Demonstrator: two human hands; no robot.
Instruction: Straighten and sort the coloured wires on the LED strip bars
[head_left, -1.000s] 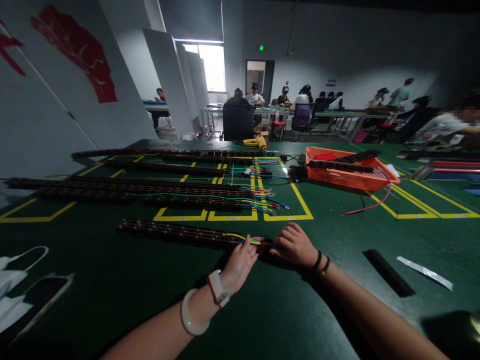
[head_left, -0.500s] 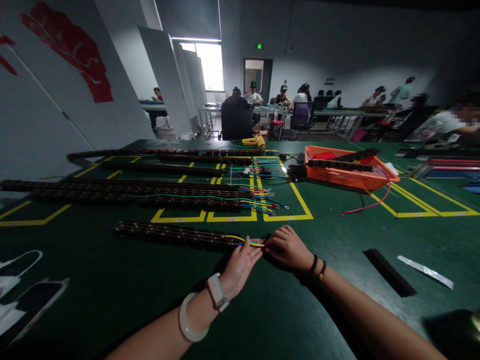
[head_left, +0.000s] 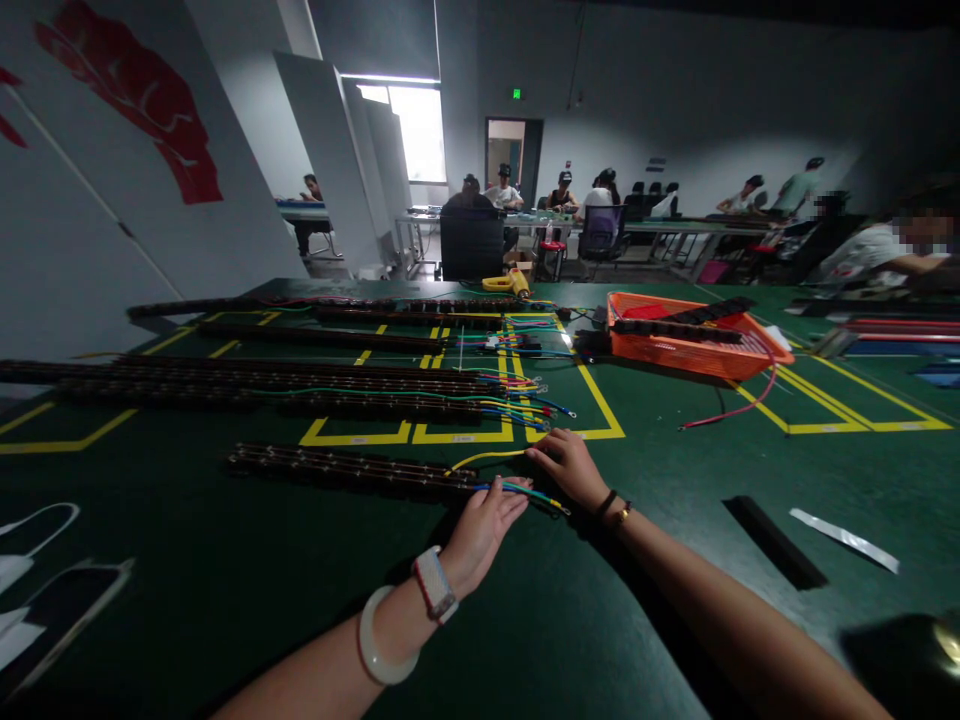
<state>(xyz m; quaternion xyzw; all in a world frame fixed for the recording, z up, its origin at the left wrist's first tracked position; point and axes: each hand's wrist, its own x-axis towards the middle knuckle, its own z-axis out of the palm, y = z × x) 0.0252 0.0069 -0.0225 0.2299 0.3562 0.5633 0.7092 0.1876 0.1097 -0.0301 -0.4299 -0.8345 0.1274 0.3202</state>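
In the head view a dark cable chain (head_left: 337, 467) lies lengthwise before me, thin wires running along it. From its right end come blue and green wires (head_left: 538, 492) with terminal tips. My left hand (head_left: 487, 530) holds these wires near the chain's end, thumb on top and fingers stretched beneath. A yellow wire (head_left: 487, 455) bows up from the chain, apart from the others. Its far end is pinched in the fingers of my right hand (head_left: 576, 472), just beyond the left fingertips; the fingers cover the tip.
Behind lie several more cable chains (head_left: 300, 380) with coloured wire ends. A yellow heat gun (head_left: 508, 283) and an orange basket (head_left: 675, 352) are at the back. Black (head_left: 772, 540) and white strips (head_left: 844, 540) lie right. Several people sit at far tables.
My right hand has moved up and away, drawing the yellow wire apart from the bundle. The blue and green wire ends now show beyond my left hand, which has hardly moved.
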